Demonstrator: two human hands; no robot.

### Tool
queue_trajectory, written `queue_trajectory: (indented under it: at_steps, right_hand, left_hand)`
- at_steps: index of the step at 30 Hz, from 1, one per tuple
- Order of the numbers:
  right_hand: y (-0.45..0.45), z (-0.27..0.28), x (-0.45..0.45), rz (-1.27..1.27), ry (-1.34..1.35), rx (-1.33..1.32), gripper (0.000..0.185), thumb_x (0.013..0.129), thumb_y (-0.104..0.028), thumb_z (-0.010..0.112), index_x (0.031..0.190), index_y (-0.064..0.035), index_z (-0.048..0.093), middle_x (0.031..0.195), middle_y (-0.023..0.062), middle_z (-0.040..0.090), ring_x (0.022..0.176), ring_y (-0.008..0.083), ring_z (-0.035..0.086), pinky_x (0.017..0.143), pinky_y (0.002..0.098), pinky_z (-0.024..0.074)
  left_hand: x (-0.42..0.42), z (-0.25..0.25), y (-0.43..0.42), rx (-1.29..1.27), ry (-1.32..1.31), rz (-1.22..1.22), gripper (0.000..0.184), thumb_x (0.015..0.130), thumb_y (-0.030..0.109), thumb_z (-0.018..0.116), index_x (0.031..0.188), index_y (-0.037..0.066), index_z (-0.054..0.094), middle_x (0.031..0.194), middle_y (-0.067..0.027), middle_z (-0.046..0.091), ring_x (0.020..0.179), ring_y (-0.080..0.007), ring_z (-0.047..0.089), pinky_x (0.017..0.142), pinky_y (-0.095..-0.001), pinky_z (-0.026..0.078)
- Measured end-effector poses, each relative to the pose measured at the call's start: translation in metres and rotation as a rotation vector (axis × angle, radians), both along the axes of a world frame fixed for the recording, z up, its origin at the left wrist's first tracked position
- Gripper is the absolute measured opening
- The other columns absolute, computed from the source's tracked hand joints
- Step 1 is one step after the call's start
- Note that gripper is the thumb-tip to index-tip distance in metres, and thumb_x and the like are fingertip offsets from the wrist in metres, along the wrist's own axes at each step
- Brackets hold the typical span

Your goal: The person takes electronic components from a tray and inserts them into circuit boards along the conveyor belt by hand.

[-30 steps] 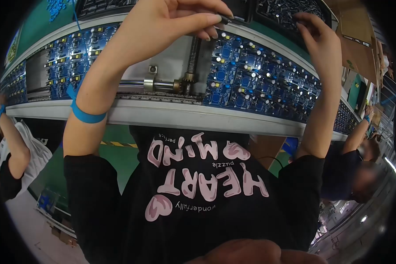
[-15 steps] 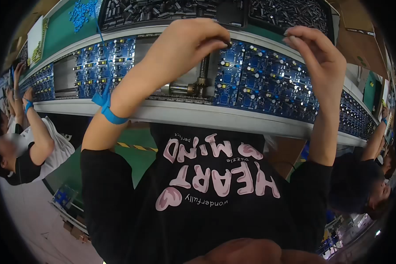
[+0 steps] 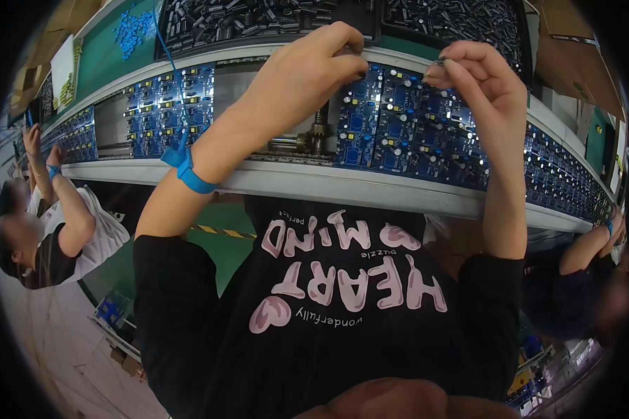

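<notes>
My left hand (image 3: 321,61), with a blue wrist strap (image 3: 187,170) and cord, is closed in a pinch over the left edge of a panel of blue circuit boards (image 3: 391,136). A tiny dark bit shows at its fingertips, too small to name. To the right, my right hand (image 3: 479,77) pinches a small electronic component (image 3: 439,61) between thumb and forefinger, above the same boards. Its other fingers are loosely curled. White and yellow parts stand on the boards.
Beyond the rail lie a tray of black cylindrical parts (image 3: 251,19) and another tray of small parts (image 3: 461,24). Blue pieces (image 3: 133,33) are heaped at the far left. More boards (image 3: 171,105) sit on the line. People work on both sides.
My right hand has moved left, closer to my left hand, and the component between its fingertips now shows. My left hand keeps its pinch near the board edge. The view has shifted slightly.
</notes>
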State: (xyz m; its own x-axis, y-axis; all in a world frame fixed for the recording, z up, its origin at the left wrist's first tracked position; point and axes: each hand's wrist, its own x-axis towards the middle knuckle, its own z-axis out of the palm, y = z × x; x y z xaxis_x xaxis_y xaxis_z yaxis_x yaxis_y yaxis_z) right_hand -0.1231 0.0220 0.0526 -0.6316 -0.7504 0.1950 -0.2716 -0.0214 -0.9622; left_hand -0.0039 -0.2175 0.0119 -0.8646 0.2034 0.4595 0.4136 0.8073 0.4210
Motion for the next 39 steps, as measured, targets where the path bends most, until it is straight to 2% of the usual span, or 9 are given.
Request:
queue_trajectory:
  at_steps: [6, 12, 16, 27, 30, 39]
  right_hand:
    - [0.001, -0.001, -0.003, 0.046, -0.187, 0.005, 0.021, 0.103, -0.007, 0.057, 0.12, 0.0034, 0.063, 0.1, 0.0147, 0.074, 0.094, 0.0196, 0.073, 0.085, 0.0287, 0.0585]
    - [-0.001, -0.002, 0.0, 0.031, -0.151, 0.027, 0.019, 0.102, -0.009, 0.058, 0.117, 0.0023, 0.062, 0.101, 0.014, 0.074, 0.093, 0.0189, 0.073, 0.085, 0.0296, 0.0582]
    - [0.0, -0.004, 0.0, 0.043, -0.135, 0.046, 0.019, 0.102, -0.009, 0.058, 0.116, 0.0022, 0.063, 0.1, 0.0137, 0.074, 0.092, 0.0191, 0.073, 0.085, 0.0302, 0.0586]
    - [0.0, -0.005, -0.001, 0.051, -0.135, 0.032, 0.018, 0.102, -0.008, 0.058, 0.117, 0.0012, 0.063, 0.1, 0.0107, 0.073, 0.092, 0.0164, 0.071, 0.084, 0.0275, 0.0562]
    - [0.006, -0.006, -0.005, -0.016, -0.15, 0.131, 0.02, 0.102, -0.008, 0.057, 0.118, 0.0013, 0.063, 0.101, 0.011, 0.073, 0.092, 0.0165, 0.071, 0.084, 0.0275, 0.0562]
    - [0.007, -0.011, -0.009, 0.022, -0.166, 0.151, 0.021, 0.102, -0.008, 0.057, 0.119, 0.002, 0.064, 0.102, 0.0124, 0.074, 0.094, 0.0184, 0.073, 0.084, 0.0286, 0.0576]
  left_hand:
    - [-0.009, -0.001, -0.005, -0.113, 0.082, -0.103, 0.018, 0.083, 0.005, 0.075, 0.101, 0.009, 0.071, 0.11, -0.0059, 0.063, 0.092, -0.0239, 0.066, 0.074, -0.0334, 0.056]
    - [-0.006, -0.004, -0.004, -0.021, 0.007, -0.068, 0.018, 0.083, 0.008, 0.076, 0.1, 0.009, 0.072, 0.108, -0.0051, 0.063, 0.088, -0.0226, 0.066, 0.073, -0.0326, 0.056]
    - [-0.007, -0.009, -0.003, -0.008, 0.054, -0.065, 0.017, 0.083, 0.009, 0.076, 0.1, 0.01, 0.072, 0.107, -0.0044, 0.063, 0.086, -0.0218, 0.066, 0.072, -0.0322, 0.056]
    - [-0.007, -0.007, -0.007, -0.072, 0.091, -0.061, 0.018, 0.083, 0.009, 0.075, 0.101, 0.011, 0.073, 0.108, -0.0037, 0.064, 0.087, -0.0212, 0.067, 0.073, -0.0318, 0.056]
    - [-0.008, -0.006, -0.007, -0.104, 0.092, -0.058, 0.018, 0.084, 0.009, 0.075, 0.101, 0.011, 0.073, 0.108, -0.0039, 0.064, 0.088, -0.0214, 0.067, 0.073, -0.0317, 0.057]
    - [-0.009, 0.006, -0.01, -0.147, 0.133, -0.145, 0.019, 0.083, 0.009, 0.074, 0.102, 0.012, 0.073, 0.106, -0.0032, 0.065, 0.089, -0.0216, 0.067, 0.073, -0.0317, 0.057]
